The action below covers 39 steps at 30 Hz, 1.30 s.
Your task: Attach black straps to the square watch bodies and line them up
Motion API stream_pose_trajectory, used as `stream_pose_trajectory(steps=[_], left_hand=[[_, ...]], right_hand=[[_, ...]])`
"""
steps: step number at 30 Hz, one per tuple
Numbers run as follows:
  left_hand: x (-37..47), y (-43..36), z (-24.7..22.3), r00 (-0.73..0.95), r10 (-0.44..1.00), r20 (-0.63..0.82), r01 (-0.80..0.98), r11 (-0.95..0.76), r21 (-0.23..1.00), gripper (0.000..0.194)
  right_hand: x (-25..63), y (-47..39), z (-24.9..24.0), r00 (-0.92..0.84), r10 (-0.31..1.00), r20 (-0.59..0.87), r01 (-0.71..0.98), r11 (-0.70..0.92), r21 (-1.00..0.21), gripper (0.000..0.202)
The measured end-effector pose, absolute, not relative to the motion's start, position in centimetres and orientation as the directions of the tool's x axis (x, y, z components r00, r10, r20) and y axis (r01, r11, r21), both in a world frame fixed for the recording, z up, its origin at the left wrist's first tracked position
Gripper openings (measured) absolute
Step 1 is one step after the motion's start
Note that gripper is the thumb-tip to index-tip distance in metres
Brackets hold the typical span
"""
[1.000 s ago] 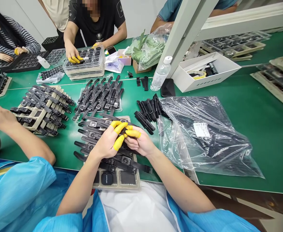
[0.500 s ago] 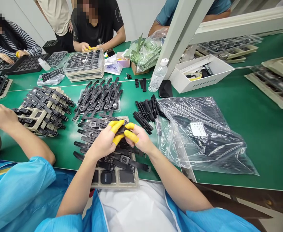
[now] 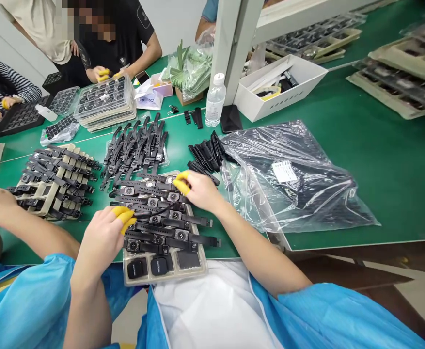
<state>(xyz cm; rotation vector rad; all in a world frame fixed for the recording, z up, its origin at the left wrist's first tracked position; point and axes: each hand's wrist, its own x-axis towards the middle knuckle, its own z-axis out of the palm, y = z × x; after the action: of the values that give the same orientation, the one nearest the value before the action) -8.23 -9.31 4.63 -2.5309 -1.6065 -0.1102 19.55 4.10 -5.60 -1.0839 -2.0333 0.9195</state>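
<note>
A tan tray (image 3: pixel 202 278) stands at the table's front edge, and smartwatches (image 3: pixel 176 216) with black straps lie across it in rows. Over these rows, a dark smartwatch with its strap (image 3: pixel 157 212) stretches between my two hands, seen edge-on. My left hand (image 3: pixel 105 232), with yellow finger cots, pinches its left end. My right hand (image 3: pixel 201 191), also in yellow finger cots, is closed at the right end; its fingertips partly hide the grip. In the tray's front row are dark square watch bodies (image 3: pixel 159 265). Loose black straps (image 3: pixel 208 152) are heaped just beyond my right hand.
A large clear bag of black straps (image 3: pixel 306 184) covers the table to the right. Behind it stand a water bottle (image 3: pixel 215 102), a dark phone (image 3: pixel 231 119) and a white box (image 3: pixel 281 92). More strapped watches (image 3: pixel 135 148) lie ahead. A neighbour's arm (image 3: pixel 26 223) reaches in at left.
My hands have moved apart, the left one toward me and leftward, drawing the watch and strap out between them. Before, both held a dark piece close together. The view has shifted slightly right.
</note>
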Motion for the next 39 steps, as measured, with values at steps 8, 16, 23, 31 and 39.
stream_pose_trajectory(steps=[8,16,23,31,39], left_hand=[[-1.4,-14.6,2.9,0.542,0.827,-0.148,0.789,-0.440,0.429,0.042],[0.2,-17.0,-1.2,0.552,0.827,-0.103,0.831,-0.537,0.146,0.023],[0.4,-16.4,-2.8,0.586,0.804,0.105,0.794,-0.595,0.122,0.029],[-0.5,-17.6,-1.7,0.452,0.820,0.350,0.851,-0.514,0.106,0.010],[-0.5,-21.1,0.1,0.374,0.917,-0.138,0.883,-0.397,-0.251,0.010]], right_hand=[[21.3,7.0,-9.1,-0.230,0.970,0.083,0.841,0.241,-0.484,0.021],[21.1,7.0,-9.7,-0.238,0.966,0.102,0.859,0.259,-0.443,0.025],[20.8,6.9,-9.9,-0.217,0.971,0.099,0.870,0.238,-0.431,0.022],[20.8,7.0,-10.1,-0.188,0.977,0.095,0.883,0.211,-0.420,0.021],[20.8,7.0,-10.1,-0.207,0.974,0.087,0.889,0.225,-0.399,0.022]])
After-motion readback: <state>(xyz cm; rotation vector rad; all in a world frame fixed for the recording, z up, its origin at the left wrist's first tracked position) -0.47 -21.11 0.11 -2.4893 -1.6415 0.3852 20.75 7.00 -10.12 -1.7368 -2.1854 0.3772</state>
